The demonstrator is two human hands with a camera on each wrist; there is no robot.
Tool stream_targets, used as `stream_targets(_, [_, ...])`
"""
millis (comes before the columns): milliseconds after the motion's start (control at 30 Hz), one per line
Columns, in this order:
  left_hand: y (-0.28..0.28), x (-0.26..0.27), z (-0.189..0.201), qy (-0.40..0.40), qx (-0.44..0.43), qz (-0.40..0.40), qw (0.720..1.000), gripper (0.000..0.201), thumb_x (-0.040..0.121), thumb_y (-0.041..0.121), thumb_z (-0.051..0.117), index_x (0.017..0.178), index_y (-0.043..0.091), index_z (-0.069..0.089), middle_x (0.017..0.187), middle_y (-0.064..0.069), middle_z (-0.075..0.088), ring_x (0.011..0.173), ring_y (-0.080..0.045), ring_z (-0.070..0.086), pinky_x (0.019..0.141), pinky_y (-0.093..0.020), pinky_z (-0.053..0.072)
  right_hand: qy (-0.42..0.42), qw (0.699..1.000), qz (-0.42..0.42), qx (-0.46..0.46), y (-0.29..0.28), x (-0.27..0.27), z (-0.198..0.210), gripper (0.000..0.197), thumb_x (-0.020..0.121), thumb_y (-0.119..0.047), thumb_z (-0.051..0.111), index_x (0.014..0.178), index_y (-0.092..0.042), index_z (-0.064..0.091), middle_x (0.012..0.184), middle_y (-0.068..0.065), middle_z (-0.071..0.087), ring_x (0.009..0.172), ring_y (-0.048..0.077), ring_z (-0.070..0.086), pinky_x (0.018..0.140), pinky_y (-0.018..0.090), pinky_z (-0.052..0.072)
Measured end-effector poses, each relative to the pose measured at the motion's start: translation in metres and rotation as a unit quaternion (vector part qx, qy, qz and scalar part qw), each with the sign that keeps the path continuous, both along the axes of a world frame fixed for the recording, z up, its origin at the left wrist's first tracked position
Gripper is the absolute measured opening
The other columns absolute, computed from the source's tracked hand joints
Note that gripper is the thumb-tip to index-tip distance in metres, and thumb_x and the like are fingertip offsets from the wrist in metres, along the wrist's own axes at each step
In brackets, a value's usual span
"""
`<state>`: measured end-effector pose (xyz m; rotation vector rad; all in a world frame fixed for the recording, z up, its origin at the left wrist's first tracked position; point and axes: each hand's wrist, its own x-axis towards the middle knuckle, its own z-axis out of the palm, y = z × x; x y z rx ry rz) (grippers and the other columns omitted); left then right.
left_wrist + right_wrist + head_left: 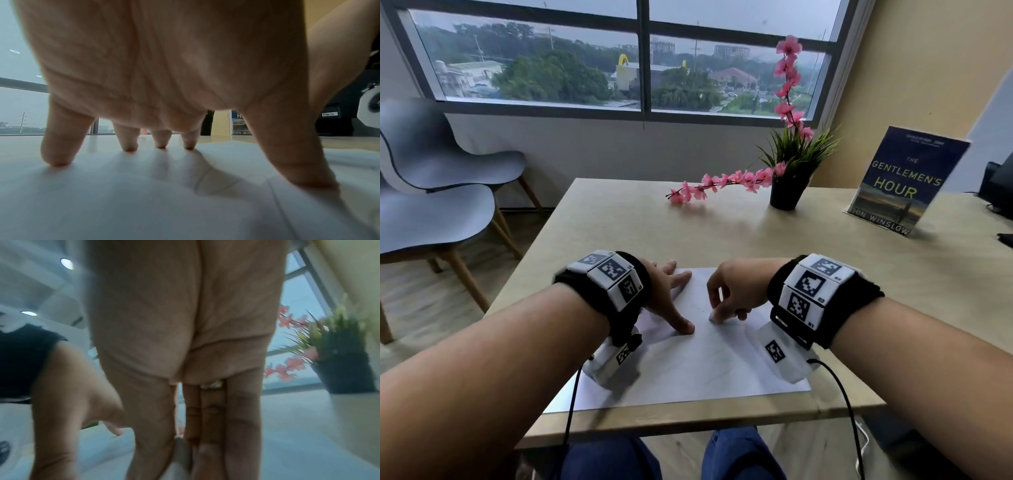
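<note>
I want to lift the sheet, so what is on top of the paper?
The left hand presses spread fingers on the paper; the right hand pinches a small white piece against it. Paper below both hands is hidden.

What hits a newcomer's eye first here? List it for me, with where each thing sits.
At the near edge of the table, the left hand spreads straight fingers on a white sheet of paper, while the right hand pinches a small pale piece, perhaps an eraser, against it. Behind them, pink blossom sprays lean out of a black pot, and a book, The Gentlemen's Hour, stands upright at the far right.
</note>
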<state>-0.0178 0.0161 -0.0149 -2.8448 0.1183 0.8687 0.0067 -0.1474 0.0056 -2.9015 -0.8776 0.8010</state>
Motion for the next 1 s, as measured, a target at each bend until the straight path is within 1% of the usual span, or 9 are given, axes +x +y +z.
stream_targets(67, [-0.001,-0.001,0.0,-0.005,0.004,-0.004,1.0,0.114,0.064,0.085,0.05,0.148,0.041,-0.014,0.159,0.007,-0.018,0.149,-0.024,-0.006,0.119,-0.051,0.005,0.0,1.0,-0.018,0.003,-0.002,0.006,0.002,0.023,0.085,-0.038,0.07,0.095,-0.017,0.066,0.086,0.005,0.076,0.065,0.014,0.064,0.073,0.026,0.052])
stream_targets(233, [-0.001,-0.003,0.002,-0.01,0.006,-0.004,1.0,0.113,0.066,0.084,0.05,0.148,0.041,-0.014,0.159,0.008,-0.018,0.149,-0.024,-0.005,0.119,-0.05,0.006,-0.032,0.999,-0.017,-0.007,0.0,0.0,-0.001,0.021,0.092,-0.03,0.062,0.1,-0.011,0.063,0.071,0.0,0.068,0.064,0.015,0.061,0.057,0.02,0.044])
stream_targets(333, [-0.001,-0.002,0.001,-0.004,0.001,0.001,1.0,0.113,0.065,0.084,0.051,0.148,0.041,-0.014,0.159,0.008,-0.019,0.149,-0.024,-0.006,0.119,-0.051,0.005,0.009,1.0,0.011,-0.009,0.0,-0.01,-0.001,0.023,0.088,-0.037,0.066,0.097,-0.016,0.062,0.085,0.004,0.075,0.067,0.014,0.063,0.069,0.027,0.051])
stream_targets(400, [-0.001,-0.002,0.002,-0.002,0.0,0.001,1.0,0.113,0.066,0.083,0.051,0.148,0.041,-0.014,0.159,0.008,-0.019,0.149,-0.024,-0.007,0.119,-0.052,0.005,0.012,1.0,0.003,-0.007,-0.001,-0.006,0.001,0.027,0.086,-0.041,0.067,0.098,-0.017,0.065,0.089,0.005,0.076,0.068,0.013,0.063,0.072,0.027,0.052])
stream_targets(500, [-0.001,-0.003,0.003,-0.008,0.003,-0.002,1.0,0.113,0.066,0.084,0.051,0.148,0.041,-0.014,0.159,0.008,-0.018,0.149,-0.024,-0.005,0.119,-0.052,0.005,-0.025,1.0,-0.018,-0.008,0.001,-0.001,0.004,0.031,0.091,-0.035,0.063,0.103,-0.007,0.07,0.09,0.007,0.076,0.067,0.014,0.062,0.067,0.023,0.049])
stream_targets(600, [-0.001,-0.003,0.002,-0.009,0.006,-0.003,1.0,0.112,0.066,0.084,0.05,0.148,0.041,-0.014,0.159,0.007,-0.018,0.149,-0.024,-0.004,0.119,-0.051,0.006,-0.039,0.999,0.013,-0.03,0.009,-0.012,0.001,0.031,0.096,-0.03,0.055,0.107,-0.003,0.068,0.095,0.007,0.076,0.072,0.015,0.061,0.052,0.017,0.039])
stream_targets(733, [-0.002,-0.003,0.001,-0.016,0.003,-0.005,1.0,0.112,0.067,0.083,0.051,0.148,0.04,-0.013,0.16,0.006,-0.017,0.149,-0.024,-0.004,0.119,-0.05,0.006,-0.014,0.999,0.043,-0.014,0.012,-0.02,-0.003,0.026,0.091,-0.036,0.061,0.1,-0.012,0.064,0.09,0.005,0.076,0.071,0.014,0.063,0.057,0.021,0.043])
stream_targets(900, [-0.002,-0.003,0.002,-0.01,0.005,-0.002,1.0,0.112,0.067,0.084,0.05,0.148,0.041,-0.014,0.159,0.007,-0.018,0.149,-0.024,-0.005,0.118,-0.05,0.005,-0.052,0.999,0.003,0.003,0.011,-0.006,0.003,0.03,0.091,-0.032,0.063,0.099,-0.005,0.071,0.083,0.006,0.075,0.066,0.014,0.062,0.059,0.019,0.044])
stream_targets(1000, [-0.001,-0.002,0.0,-0.013,0.002,-0.005,1.0,0.113,0.065,0.085,0.05,0.147,0.043,-0.015,0.159,0.007,-0.018,0.149,-0.024,-0.005,0.119,-0.05,0.006,-0.026,0.999,0.038,0.007,0.015,-0.016,-0.003,0.02,0.091,-0.03,0.063,0.091,-0.011,0.062,0.079,0.003,0.071,0.067,0.015,0.062,0.057,0.02,0.043])
